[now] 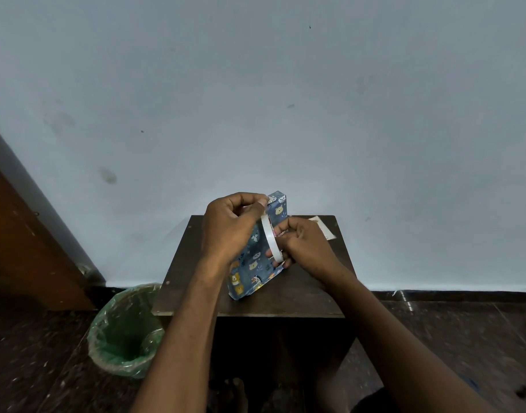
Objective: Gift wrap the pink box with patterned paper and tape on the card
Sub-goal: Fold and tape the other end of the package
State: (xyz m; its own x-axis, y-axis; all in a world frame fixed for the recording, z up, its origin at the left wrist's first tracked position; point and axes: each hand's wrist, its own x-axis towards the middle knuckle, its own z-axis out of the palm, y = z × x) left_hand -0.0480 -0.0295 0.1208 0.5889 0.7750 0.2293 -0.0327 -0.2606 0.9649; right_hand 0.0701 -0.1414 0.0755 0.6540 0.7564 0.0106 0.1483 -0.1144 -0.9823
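- Your box [257,251], already covered in blue patterned paper, stands tilted on one corner near the middle of the dark worktop [309,296], propped between your hands.
- Your left hand [229,225] is curled, pinching what looks like the tape's free end at the box's top.
- Your right hand [303,242] grips the white tape roll [270,238] against the box's right face.
- The box looks light and stiff; hold its edges, since the glossy paper may slip or crease.
- The tape is thin and clingy; keep it taut.
- The card [322,228] lies flat at the far right of the worktop.
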